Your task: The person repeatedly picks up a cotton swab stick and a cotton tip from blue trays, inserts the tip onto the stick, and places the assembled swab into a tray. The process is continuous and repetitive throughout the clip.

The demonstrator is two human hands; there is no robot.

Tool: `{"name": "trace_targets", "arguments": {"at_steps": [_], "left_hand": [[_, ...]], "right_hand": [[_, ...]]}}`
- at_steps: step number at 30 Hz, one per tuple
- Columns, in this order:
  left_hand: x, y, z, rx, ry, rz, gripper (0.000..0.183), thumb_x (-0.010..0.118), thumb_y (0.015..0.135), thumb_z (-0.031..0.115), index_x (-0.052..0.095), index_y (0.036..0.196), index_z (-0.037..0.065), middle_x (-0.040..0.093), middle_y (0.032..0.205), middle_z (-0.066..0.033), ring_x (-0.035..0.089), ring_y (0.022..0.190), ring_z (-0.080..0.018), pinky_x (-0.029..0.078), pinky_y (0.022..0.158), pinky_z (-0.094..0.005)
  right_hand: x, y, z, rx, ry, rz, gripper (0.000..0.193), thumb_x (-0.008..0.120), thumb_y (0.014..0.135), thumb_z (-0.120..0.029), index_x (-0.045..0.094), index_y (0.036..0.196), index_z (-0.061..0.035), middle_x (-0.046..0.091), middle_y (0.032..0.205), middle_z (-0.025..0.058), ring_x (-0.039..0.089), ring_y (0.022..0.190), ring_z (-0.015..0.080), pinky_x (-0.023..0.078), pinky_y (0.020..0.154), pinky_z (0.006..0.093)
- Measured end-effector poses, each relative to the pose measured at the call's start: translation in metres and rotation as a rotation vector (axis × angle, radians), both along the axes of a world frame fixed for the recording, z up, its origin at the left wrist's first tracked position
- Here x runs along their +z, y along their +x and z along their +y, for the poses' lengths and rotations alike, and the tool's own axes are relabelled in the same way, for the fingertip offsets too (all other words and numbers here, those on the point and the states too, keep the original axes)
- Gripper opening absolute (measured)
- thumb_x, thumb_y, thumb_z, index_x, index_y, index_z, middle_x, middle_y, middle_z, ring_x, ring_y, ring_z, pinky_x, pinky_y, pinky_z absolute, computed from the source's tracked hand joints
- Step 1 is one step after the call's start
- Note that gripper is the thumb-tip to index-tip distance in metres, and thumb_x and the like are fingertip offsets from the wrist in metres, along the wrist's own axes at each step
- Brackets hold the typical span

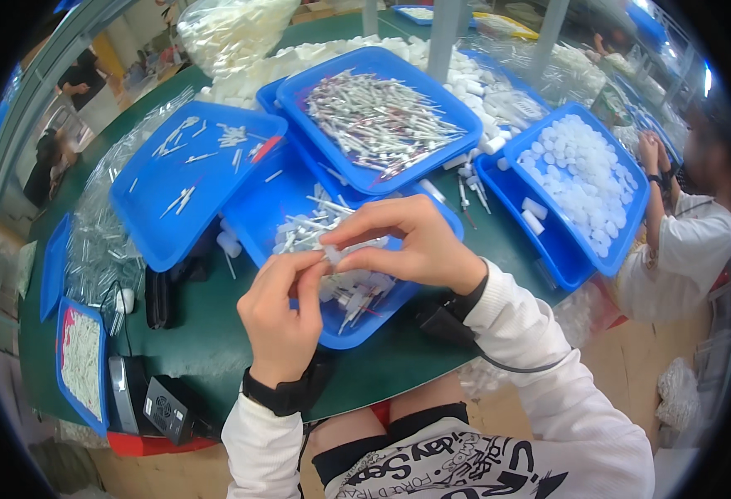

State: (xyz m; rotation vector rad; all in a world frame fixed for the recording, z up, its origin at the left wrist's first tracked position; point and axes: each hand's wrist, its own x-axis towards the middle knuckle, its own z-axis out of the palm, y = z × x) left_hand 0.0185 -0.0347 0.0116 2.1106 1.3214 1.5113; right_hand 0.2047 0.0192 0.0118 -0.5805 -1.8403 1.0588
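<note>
Above the near blue tray (249, 212), my left hand (280, 312) and my right hand (423, 245) meet, fingertips pinched. Between them is a small translucent white plastic piece (332, 254), partly covered by the fingers, so its exact kind is hard to tell. Both hands grip it. Below the hands, the near tray holds slim white stick-like parts (353, 308) with a few reddish wires. Just beyond, a raised blue tray (295, 83) carries a heap of similar thin parts (382, 121).
At right, a tilted blue tray (511, 150) holds round white caps (585, 175). A blue tray (145, 187) at left bears scattered sticks. Clear tubes (99, 241), a black fan box (170, 407) and a pale-filled tray (103, 399) lie farther left. Another person (681, 224) sits at right.
</note>
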Motion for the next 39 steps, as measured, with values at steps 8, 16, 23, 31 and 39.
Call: {"name": "trace_targets", "arguments": {"at_steps": [8,16,23,31,39], "left_hand": [[-0.011,-0.002,0.008,0.029,0.018,0.195,0.014,0.066,0.081,-0.001,0.066,0.094,0.004,0.065,0.088,-0.0069,0.057,0.083,-0.0271,0.044,0.074,-0.0369],[-0.011,-0.004,0.010,0.086,0.086,0.339,0.023,0.066,0.077,0.004,0.065,0.099,0.008,0.062,0.097,-0.0068,0.054,0.093,-0.0277,0.040,0.084,-0.0379],[-0.005,-0.007,0.004,0.137,0.015,0.150,0.025,0.061,0.080,0.001,0.063,0.104,0.003,0.060,0.092,-0.0080,0.054,0.087,-0.0246,0.042,0.080,-0.0344],[0.004,-0.007,-0.008,-0.470,-0.301,-0.525,0.027,0.062,0.093,0.008,0.062,0.116,-0.005,0.066,0.101,-0.0088,0.059,0.093,-0.0137,0.045,0.084,-0.0256],[0.008,-0.013,-0.008,-0.631,-0.354,-0.619,0.022,0.057,0.095,0.008,0.059,0.113,-0.005,0.066,0.107,-0.0149,0.062,0.099,-0.0168,0.046,0.087,-0.0279]], "right_hand": [[0.024,0.101,0.000,-0.917,-0.032,-0.726,0.020,0.074,0.078,-0.017,0.072,0.086,0.0009,0.070,0.085,0.0188,0.070,0.075,0.0313,0.055,0.067,0.0363],[-0.024,0.117,0.014,-1.112,0.066,-1.146,0.013,0.068,0.071,-0.008,0.070,0.079,0.0016,0.068,0.078,0.0216,0.068,0.076,0.0376,0.055,0.068,0.0449],[0.016,0.095,-0.037,-1.122,-0.071,-0.554,0.017,0.069,0.077,-0.011,0.070,0.087,0.0022,0.067,0.067,0.0123,0.066,0.062,0.0218,0.051,0.057,0.0324],[0.036,0.018,-0.080,-0.201,-0.729,0.090,0.017,0.067,0.091,-0.016,0.066,0.096,0.0001,0.059,0.072,-0.0028,0.044,0.048,0.0018,0.029,0.043,0.0186],[0.024,-0.004,-0.051,-0.020,-0.446,0.020,0.020,0.069,0.090,-0.023,0.069,0.095,-0.0030,0.059,0.073,-0.0034,0.047,0.056,0.0019,0.034,0.047,0.0188]]}}
